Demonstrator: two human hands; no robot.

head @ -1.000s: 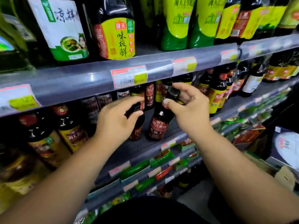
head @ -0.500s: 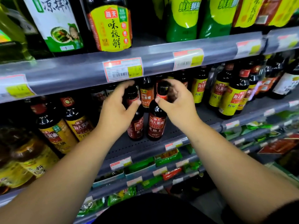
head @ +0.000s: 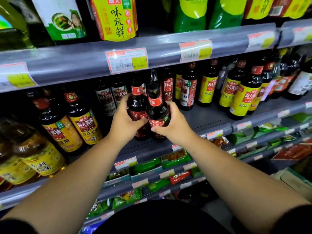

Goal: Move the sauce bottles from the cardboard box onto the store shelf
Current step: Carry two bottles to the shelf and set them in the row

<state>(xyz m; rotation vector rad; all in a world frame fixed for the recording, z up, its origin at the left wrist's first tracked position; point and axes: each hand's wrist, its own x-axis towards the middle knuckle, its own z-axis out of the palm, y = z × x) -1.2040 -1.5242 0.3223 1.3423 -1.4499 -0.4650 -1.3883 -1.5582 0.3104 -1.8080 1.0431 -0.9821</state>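
Left hand: your left hand is wrapped around the body of the rear dark glass sauce bottle with the red neck band; the fingers curl across its left flank and the thumb lies over the lower red label.
Right hand: your right hand grips the front dark glass sauce bottle with the black cap and red label; the fingers fold round its right side and the thumb presses low on the front label.
Bottle positions: both bottles stand upright on the grey perforated metal store shelf, side by side and touching, near the front edge.
Finger relation: each bottle sits fully inside its hand's closed grasp; your two thumbs meet just below the labels.
Neighbours: yellow-labelled dark sauce bottles stand to the right, well apart; amber oil jugs with yellow labels sit far left.
Overhead: a grey shelf rail carrying a red and white price tag runs directly above.
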